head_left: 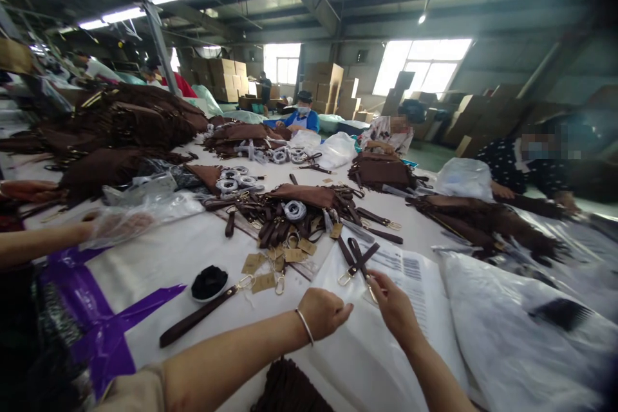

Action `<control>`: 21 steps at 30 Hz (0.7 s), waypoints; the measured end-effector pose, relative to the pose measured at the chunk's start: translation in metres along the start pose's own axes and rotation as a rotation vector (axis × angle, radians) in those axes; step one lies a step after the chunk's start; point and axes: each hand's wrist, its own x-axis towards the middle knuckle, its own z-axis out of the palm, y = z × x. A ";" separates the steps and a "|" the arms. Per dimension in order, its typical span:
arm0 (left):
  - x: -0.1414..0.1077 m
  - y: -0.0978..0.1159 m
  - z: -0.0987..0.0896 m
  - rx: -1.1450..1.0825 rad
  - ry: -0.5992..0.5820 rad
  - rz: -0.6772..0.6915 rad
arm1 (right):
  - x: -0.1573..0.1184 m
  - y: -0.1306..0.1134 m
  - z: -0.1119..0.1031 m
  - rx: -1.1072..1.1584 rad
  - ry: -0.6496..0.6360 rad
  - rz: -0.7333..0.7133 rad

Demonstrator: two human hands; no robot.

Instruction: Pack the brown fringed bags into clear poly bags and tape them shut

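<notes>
My left hand (pixel 324 314), with a bangle on its wrist, is curled closed above the white table; what its fingers hold, if anything, is hidden. Beside it, my right hand (pixel 392 304) pinches the clasp end of a dark brown wrist strap (pixel 356 252). Another brown strap (pixel 363 261) with a gold clasp crosses that one on a printed plastic sheet (pixel 398 270). Several kraft tags (pixel 263 282) lie just beyond my left hand. A loose wrist strap (pixel 197 317) rests to the left, near a small dish of black material (pixel 209 282).
Brown bags and straps (pixel 304 196) are heaped mid-table, with a larger bag pile (pixel 125 116) at far left. A stuffed plastic bag (pixel 526 328) sits at right. At left, a co-worker's hand (pixel 128 224) is at clear plastic. Brown fringe (pixel 290 389) lies at the near edge.
</notes>
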 end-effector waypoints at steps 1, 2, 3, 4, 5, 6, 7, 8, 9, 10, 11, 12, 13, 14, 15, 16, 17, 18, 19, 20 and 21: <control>0.002 0.002 -0.001 -0.018 0.007 -0.033 | -0.013 -0.007 -0.002 0.014 -0.060 -0.023; 0.004 0.004 -0.003 -0.038 0.013 -0.067 | -0.026 -0.012 -0.005 -0.009 -0.117 -0.050; 0.008 0.006 -0.005 -0.061 0.017 -0.098 | -0.037 -0.017 -0.006 -0.070 -0.158 -0.074; 0.012 0.008 -0.008 -0.082 0.018 -0.123 | -0.045 -0.020 -0.009 -0.158 -0.180 -0.089; 0.017 0.010 -0.012 -0.097 0.015 -0.139 | -0.050 -0.022 -0.012 -0.259 -0.181 -0.093; 0.022 0.012 -0.016 -0.101 0.008 -0.143 | -0.052 -0.023 -0.016 -0.357 -0.165 -0.086; 0.027 0.014 -0.022 -0.090 -0.004 -0.131 | -0.051 -0.023 -0.022 -0.434 -0.135 -0.069; 0.031 0.016 -0.027 -0.061 -0.021 -0.097 | -0.049 -0.024 -0.030 -0.478 -0.099 -0.047; 0.034 0.017 -0.033 -0.016 -0.044 -0.042 | -0.046 -0.024 -0.039 -0.506 -0.060 -0.029; 0.036 0.019 -0.038 0.040 -0.075 0.027 | -0.045 -0.026 -0.048 -0.540 -0.012 -0.011; 0.036 0.020 -0.044 0.102 -0.108 0.098 | -0.045 -0.029 -0.057 -0.574 0.041 0.008; 0.035 0.021 -0.049 0.160 -0.136 0.157 | -0.048 -0.033 -0.064 -0.607 0.090 0.030; 0.031 0.021 -0.055 0.207 -0.155 0.197 | -0.053 -0.037 -0.070 -0.637 0.131 0.056; 0.026 0.021 -0.061 0.234 -0.160 0.214 | -0.061 -0.042 -0.072 -0.659 0.158 0.082; 0.020 0.021 -0.067 0.243 -0.146 0.208 | -0.071 -0.046 -0.073 -0.681 0.166 0.103; 0.012 0.021 -0.073 0.233 -0.114 0.190 | -0.083 -0.050 -0.071 -0.708 0.156 0.118; 0.002 0.020 -0.079 0.208 -0.070 0.167 | -0.096 -0.052 -0.069 -0.740 0.127 0.125; -0.008 0.019 -0.084 0.175 -0.023 0.144 | -0.110 -0.053 -0.066 -0.775 0.082 0.128; -0.019 0.016 -0.089 0.137 0.023 0.122 | -0.124 -0.053 -0.065 -0.810 0.046 0.130; -0.031 0.013 -0.093 0.098 0.066 0.091 | -0.137 -0.051 -0.064 -0.840 0.031 0.137; -0.043 0.009 -0.095 0.052 0.106 0.044 | -0.151 -0.047 -0.065 -0.866 0.037 0.154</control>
